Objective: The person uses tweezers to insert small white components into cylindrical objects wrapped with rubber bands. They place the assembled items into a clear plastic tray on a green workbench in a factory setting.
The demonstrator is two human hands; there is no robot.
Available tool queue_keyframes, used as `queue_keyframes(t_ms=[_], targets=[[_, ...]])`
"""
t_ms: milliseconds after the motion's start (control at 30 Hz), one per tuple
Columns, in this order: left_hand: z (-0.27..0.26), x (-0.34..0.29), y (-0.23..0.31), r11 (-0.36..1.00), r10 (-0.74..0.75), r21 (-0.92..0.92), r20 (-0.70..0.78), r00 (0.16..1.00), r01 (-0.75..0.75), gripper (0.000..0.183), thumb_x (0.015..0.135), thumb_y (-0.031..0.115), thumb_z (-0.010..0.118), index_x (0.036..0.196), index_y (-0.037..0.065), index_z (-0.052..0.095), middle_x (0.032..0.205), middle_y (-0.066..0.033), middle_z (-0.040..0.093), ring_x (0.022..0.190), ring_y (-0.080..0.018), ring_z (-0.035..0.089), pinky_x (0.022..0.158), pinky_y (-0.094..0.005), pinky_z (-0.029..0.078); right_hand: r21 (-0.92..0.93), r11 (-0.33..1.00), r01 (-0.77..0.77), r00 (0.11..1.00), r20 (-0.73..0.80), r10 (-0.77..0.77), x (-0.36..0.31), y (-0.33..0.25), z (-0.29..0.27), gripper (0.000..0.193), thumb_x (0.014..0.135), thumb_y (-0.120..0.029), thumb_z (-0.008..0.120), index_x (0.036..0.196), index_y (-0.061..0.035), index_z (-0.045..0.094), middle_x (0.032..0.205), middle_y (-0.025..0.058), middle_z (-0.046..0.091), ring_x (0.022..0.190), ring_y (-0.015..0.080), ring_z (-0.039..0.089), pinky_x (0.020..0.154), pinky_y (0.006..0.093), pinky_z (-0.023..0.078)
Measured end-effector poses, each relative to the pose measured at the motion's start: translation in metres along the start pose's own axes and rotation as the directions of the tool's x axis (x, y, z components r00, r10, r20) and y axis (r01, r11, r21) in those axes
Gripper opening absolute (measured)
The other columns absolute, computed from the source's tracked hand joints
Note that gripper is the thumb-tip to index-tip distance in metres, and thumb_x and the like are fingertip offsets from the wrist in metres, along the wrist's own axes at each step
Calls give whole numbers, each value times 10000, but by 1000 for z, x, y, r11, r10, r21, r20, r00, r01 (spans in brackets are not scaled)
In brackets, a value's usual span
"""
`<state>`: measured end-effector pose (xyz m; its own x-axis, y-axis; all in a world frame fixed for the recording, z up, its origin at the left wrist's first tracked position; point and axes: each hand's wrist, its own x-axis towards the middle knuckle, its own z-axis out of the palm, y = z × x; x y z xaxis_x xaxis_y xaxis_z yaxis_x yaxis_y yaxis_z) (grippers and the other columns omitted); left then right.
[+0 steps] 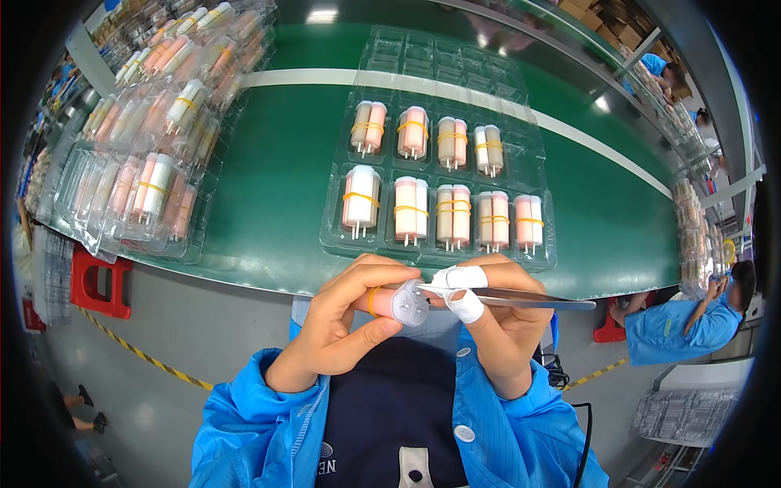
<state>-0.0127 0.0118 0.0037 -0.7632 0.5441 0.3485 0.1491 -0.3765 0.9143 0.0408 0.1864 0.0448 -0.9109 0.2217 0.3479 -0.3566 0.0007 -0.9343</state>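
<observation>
My left hand is wrapped round a pink cylindrical part with a yellow rubber band and a translucent end cap. The cap faces right, with small pins showing on it. My right hand, its thumb and finger wound in white tape, grips metal tweezers. The tweezers' tips meet the cap's face or sit just in front of it; I cannot tell which. Beyond both hands, a clear plastic tray lies on the green table, bearing several pink, white and beige parts, such as a banded pair, pins toward me.
Stacked clear trays of similar parts stand at the table's left. A white stripe crosses the green surface. Red stools stand on the floor. At right, a person in blue works beside more stacked trays.
</observation>
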Motion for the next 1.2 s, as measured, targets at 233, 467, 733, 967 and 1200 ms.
queue_keyframes(t_ms=[233, 467, 733, 967, 1200], targets=[[-2, 1, -2, 996, 56, 70, 39, 998, -59, 411, 848, 144, 628, 1172, -84, 517, 1093, -198, 550, 1024, -249, 534, 896, -354, 419, 20, 999, 26, 999, 29, -26, 1, 0, -1, 153, 786, 34, 679, 936, 29, 650, 867, 136, 654, 787, 164, 633, 678, 264, 509], [-1, 2, 0, 986, 84, 146, -8, 996, -82, 418, 820, 172, 666, 1166, -41, 569, 1101, -177, 598, 1007, -265, 551, 878, -355, 420, 57, 998, -1, 1000, -13, 2, 0, 1, 3, 146, 793, 28, 676, 936, 28, 647, 854, 131, 653, 797, 165, 630, 695, 267, 508], [-4, 5, 1, 942, 171, 288, 21, 985, -170, 408, 802, 195, 677, 1124, -41, 598, 1049, -180, 615, 937, -282, 564, 817, -362, 429, -89, 994, 66, 997, 50, -62, 3, -2, 3, 136, 779, 41, 675, 913, 28, 654, 810, 126, 649, 747, 163, 632, 639, 261, 501], [-6, 7, 2, 890, 210, 387, 121, 970, -241, 408, 755, 182, 698, 1080, -50, 617, 988, -178, 619, 880, -298, 566, 784, -373, 429, -247, 966, 76, 972, 233, -17, 16, -16, -6, 99, 780, 31, 647, 878, 17, 648, 786, 113, 648, 696, 168, 638, 599, 259, 490], [7, 4, 2, 995, 28, 96, -49, 998, -23, 507, 798, 197, 678, 1199, -79, 538, 1060, -185, 599, 940, -249, 569, 824, -352, 442, -37, 997, -61, 988, 141, 65, 17, -9, -7, 118, 787, 41, 635, 905, 33, 638, 817, 125, 638, 758, 184, 643, 665, 275, 504]])
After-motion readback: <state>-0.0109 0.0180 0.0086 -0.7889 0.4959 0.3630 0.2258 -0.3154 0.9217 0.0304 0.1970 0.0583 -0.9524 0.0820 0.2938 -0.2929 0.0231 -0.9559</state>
